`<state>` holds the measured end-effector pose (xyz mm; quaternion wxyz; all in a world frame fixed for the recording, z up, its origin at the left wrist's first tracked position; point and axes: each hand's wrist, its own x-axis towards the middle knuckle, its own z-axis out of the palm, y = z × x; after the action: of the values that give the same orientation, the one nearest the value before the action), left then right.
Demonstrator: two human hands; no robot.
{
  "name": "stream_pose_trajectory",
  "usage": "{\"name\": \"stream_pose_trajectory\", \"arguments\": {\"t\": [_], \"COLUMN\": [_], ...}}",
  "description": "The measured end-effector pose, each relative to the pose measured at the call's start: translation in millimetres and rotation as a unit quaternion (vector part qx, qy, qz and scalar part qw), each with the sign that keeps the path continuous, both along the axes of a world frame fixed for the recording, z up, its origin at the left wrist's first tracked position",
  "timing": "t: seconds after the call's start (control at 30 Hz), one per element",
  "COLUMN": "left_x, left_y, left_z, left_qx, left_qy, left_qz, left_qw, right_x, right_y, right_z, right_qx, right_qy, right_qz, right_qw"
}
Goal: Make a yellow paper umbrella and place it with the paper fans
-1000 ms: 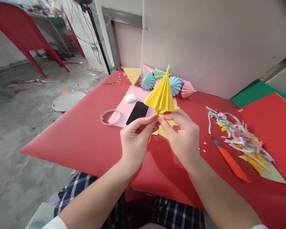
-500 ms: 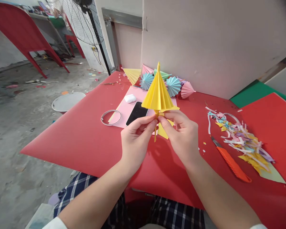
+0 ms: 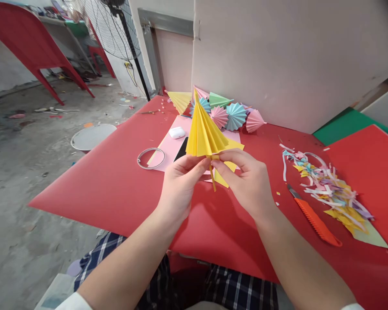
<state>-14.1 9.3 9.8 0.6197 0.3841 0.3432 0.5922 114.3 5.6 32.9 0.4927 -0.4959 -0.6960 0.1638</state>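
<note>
A yellow pleated paper umbrella point(image 3: 205, 129) stands between my hands over the table, its tip leaning to the left. My left hand point(image 3: 183, 183) pinches its thin stick just under the canopy. On the other side, my right hand point(image 3: 244, 178) pinches a small yellow strip of paper point(image 3: 215, 157) against the stick. Below my fingers the lower end of the stick pokes out. Behind the umbrella a black phone point(image 3: 181, 150), partly hidden, lies on pink paper point(image 3: 161, 158), with yellow paper point(image 3: 224, 177) beside it.
Several finished paper umbrellas point(image 3: 236, 116) lie along the back of the red table point(image 3: 116, 185). A white earbud case point(image 3: 176, 132) and a metal ring point(image 3: 151, 158) are to the left. An orange cutter knife point(image 3: 317, 221) and paper scraps point(image 3: 333, 185) lie right.
The umbrella has tilted, its tip moving left and a little down while the stick's lower end swung right. Both hands keep their pinch close together under the canopy.
</note>
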Motion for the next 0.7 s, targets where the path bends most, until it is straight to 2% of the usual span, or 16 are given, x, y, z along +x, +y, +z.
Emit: {"name": "stream_pose_trajectory", "arguments": {"t": [0.23,0.47,0.7], "left_x": [0,1,2], "left_y": [-2,-4,-6], "left_z": [2.4,4.8,6.0], "left_qx": [0.005,-0.004,-0.011], "left_qy": [-0.026,-0.020,-0.004], "left_qz": [0.030,0.012,0.033], "left_qw": [0.999,1.000,0.999], "right_x": [1,-7,-7], "right_y": [2,-3,-6], "right_z": [0.0,-3.9,-0.9], "right_qx": [-0.069,0.000,0.070], "right_qy": [0.102,0.093,-0.016], "right_qz": [0.087,0.003,-0.038], "right_qw": [0.988,0.996,0.997]}}
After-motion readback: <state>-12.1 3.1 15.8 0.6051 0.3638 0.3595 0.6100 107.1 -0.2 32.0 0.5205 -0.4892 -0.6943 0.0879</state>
